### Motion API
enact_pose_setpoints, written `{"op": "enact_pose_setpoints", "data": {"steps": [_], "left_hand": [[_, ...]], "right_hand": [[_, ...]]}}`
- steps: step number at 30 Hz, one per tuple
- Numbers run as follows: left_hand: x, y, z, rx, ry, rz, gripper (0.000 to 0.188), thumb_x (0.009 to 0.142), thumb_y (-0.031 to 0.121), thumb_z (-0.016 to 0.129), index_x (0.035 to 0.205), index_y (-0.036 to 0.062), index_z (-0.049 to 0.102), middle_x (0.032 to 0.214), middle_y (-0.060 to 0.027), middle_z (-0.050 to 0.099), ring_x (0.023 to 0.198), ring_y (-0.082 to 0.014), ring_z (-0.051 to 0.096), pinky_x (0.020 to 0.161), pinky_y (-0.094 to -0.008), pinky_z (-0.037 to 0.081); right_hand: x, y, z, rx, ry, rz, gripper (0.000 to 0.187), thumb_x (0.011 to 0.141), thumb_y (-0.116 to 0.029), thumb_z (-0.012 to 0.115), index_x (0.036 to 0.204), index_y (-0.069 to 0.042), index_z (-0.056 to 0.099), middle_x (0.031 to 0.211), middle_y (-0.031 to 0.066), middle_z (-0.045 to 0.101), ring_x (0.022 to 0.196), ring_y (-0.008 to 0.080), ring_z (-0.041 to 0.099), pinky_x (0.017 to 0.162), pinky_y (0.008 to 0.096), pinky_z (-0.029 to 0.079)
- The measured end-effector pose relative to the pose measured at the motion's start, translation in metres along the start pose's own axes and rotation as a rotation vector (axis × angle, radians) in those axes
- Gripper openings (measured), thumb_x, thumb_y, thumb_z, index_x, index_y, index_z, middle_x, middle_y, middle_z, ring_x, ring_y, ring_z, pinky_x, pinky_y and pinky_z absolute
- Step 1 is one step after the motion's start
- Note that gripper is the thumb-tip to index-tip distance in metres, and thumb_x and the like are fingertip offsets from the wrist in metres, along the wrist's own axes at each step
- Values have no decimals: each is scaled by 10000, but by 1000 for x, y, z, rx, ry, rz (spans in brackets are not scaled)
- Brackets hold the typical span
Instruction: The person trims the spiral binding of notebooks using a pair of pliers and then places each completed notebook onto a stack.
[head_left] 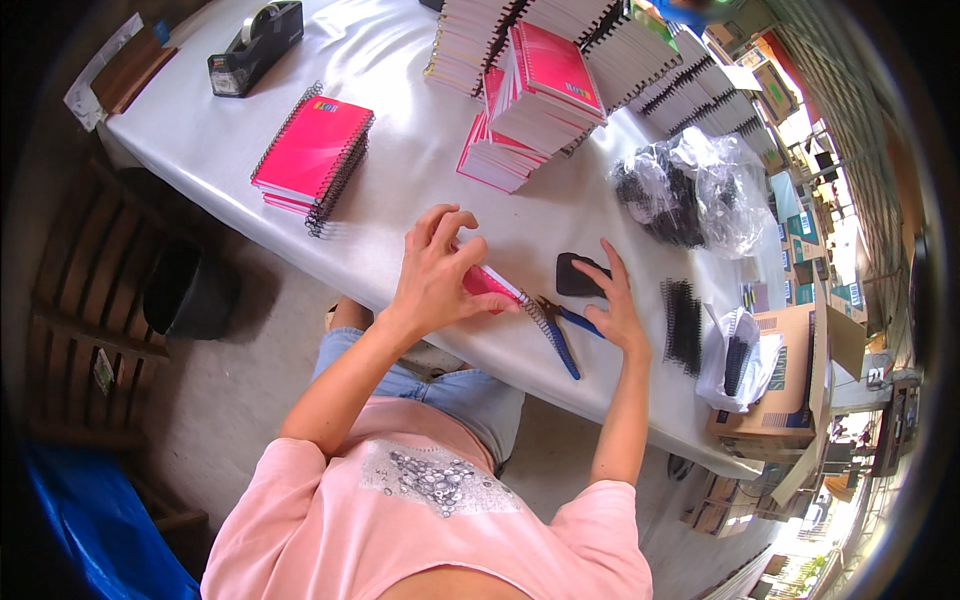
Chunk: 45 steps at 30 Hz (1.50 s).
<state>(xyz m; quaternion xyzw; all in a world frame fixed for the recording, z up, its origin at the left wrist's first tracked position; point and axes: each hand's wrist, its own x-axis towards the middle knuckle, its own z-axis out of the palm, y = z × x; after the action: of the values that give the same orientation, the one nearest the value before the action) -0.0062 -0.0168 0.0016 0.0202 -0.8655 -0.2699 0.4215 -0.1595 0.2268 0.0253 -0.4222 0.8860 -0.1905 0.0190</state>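
Observation:
My left hand [435, 270] grips a small pink notebook [490, 284] near the table's front edge, its fingers curled over the top and the thumb along the near side. A dark spiral wire coil [535, 316] shows at the notebook's right end. Beside it lie pliers with blue handles [567, 357]. My right hand [618, 308] is open with fingers spread, the thumb near the pliers' farther handle; whether it touches is hard to tell. Just beyond those fingers sits a flat black pad-like object [577, 275].
A stack of pink spiral notebooks [315, 150] lies at the left, a tape dispenser [255, 48] behind it. Pink unbound-looking stacks [545, 90] stand at the back. A clear plastic bag [735, 190], black coils [682, 325] and a cardboard box [785, 350] are right. A dark bin [188, 292] stands below.

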Motion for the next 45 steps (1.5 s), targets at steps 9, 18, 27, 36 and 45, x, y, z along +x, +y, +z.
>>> {"op": "enact_pose_setpoints", "data": {"steps": [9,18,27,36,45], "left_hand": [[1,-1,-3,-46,-53,-3,580,522,545,784,732,76,514,1081,-92,498,1128,-344,387,879,-451,372],[9,-2,-8,-109,-129,-34,476,543,398,799,721,68,505,1093,-100,496,1130,-355,396,833,-424,409],[10,-8,-15,-145,-90,-40,516,492,443,826,749,98,541,1283,-148,384,1052,-335,409,821,-398,421],[3,-31,1,-454,-59,-206,558,461,410,889,775,101,547,1210,-143,327,986,-268,393,807,-373,391],[-1,-33,1,-629,-146,-318,711,417,396,908,910,92,497,1120,-127,326,986,-273,368,829,-370,388]], "right_hand": [[11,-46,16,1417,501,-63,366,674,105,505,1018,99,628,1099,221,613,1072,277,565,954,346,413],[23,-72,16,1247,-164,-406,387,695,46,490,1029,-4,680,1150,198,596,1057,258,574,939,341,430],[35,-78,13,895,-278,-141,538,631,174,460,1093,-18,657,1149,168,596,1101,252,550,939,313,427],[36,-82,26,1096,-39,-211,344,723,135,524,1000,10,684,1089,207,632,1035,282,601,919,338,459],[39,-114,17,1067,-51,-393,411,689,169,484,1006,0,683,1032,166,667,963,200,634,865,267,465]]}}
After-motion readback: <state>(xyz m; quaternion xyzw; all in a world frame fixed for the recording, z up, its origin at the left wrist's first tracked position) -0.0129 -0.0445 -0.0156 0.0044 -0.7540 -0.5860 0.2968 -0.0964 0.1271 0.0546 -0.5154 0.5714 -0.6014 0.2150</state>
